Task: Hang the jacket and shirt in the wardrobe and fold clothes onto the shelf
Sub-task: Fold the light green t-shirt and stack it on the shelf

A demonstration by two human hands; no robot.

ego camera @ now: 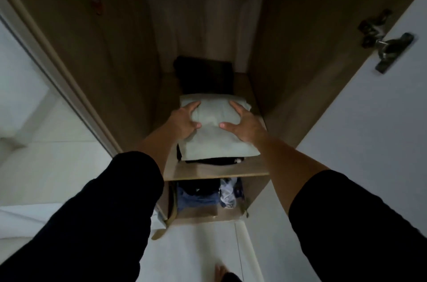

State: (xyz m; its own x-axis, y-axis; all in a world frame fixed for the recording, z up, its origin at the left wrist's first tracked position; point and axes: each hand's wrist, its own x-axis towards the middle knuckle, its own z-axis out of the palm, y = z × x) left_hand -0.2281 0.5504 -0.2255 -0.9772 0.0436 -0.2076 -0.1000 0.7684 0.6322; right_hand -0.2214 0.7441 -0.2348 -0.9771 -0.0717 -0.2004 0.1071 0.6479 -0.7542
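Hands: two are counted, both extended into the open wardrobe (111, 50). The left hand (184, 117) is pressed on the left half of one folded pale green garment (217, 136), fingers spread, thumb at 5 o'clock of the palm. The right hand (242, 124) is laid on the right half, fingers spread wide, thumb pointed toward 9 o'clock. Neither hand is curled round the cloth.

The pale green garment is located on the shelf (208, 172), stacked on one folded black garment (215, 160), whose edge is exposed at 6 o'clock of the stack. A second dark folded pile (203, 76) is seen at 12 o'clock, deeper on the same shelf, just behind the green piece.

One lower compartment is visible at 6 o'clock below the shelf; blue denim (196, 199), dark cloth and a crumpled whitish item (227, 194) are stored there. One olive strap (171, 214) is hung out over its front edge.

One white door (369, 120) is open at 3 o'clock, fitted with one metal hinge (390, 50). The wardrobe interior is brown board. The floor (196, 247) is pale and smooth. A bare foot (219, 272) is seen at 6 o'clock.
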